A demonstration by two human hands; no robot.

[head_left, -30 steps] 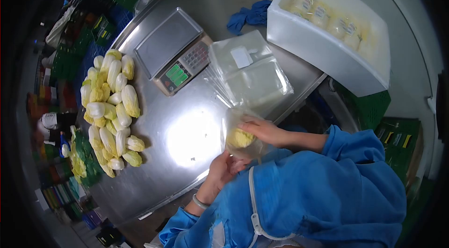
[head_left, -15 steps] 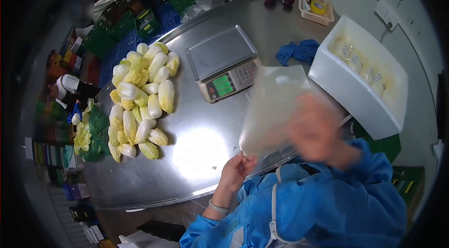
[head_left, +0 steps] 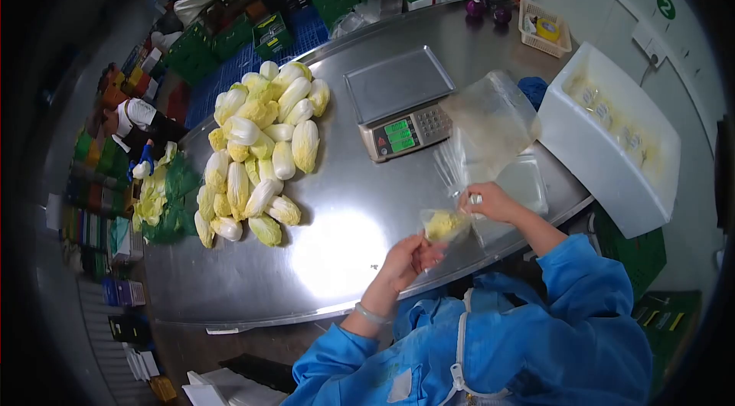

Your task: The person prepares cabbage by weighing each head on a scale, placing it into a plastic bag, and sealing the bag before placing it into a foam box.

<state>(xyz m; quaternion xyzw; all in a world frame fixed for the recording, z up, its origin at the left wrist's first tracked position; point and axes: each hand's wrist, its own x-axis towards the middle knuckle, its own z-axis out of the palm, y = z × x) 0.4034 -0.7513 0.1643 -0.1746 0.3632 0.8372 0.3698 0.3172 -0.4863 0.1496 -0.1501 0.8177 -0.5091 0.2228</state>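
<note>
My left hand (head_left: pixel 413 257) is closed on the lower side of a small clear plastic bag (head_left: pixel 445 225) with something pale yellow and leafy in it. My right hand (head_left: pixel 494 204) has its fingers closed at the bag's other side, near a small whitish item; what exactly they grip is hard to make out. Beyond it lies a large cloudy plastic bag (head_left: pixel 494 111), with a stack of clear bags (head_left: pixel 524 182) beside my right hand. A pile of small napa cabbages (head_left: pixel 264 146) rests on the steel table (head_left: pixel 329 215), left of a scale (head_left: pixel 402 92) with a lit green display.
At the right stands a white foam box (head_left: pixel 612 138) holding wrapped items. A blue cloth (head_left: pixel 532 91), a basket with yellow tape (head_left: pixel 545 27) and purple onions (head_left: pixel 488 13) are at the back. Another person (head_left: pixel 142 127) works at the far left beside green netting (head_left: pixel 168 199).
The view has shifted. My right hand, blurred over the cloudy bag before, is now close to my left hand. The small bag with yellow contents now shows between them.
</note>
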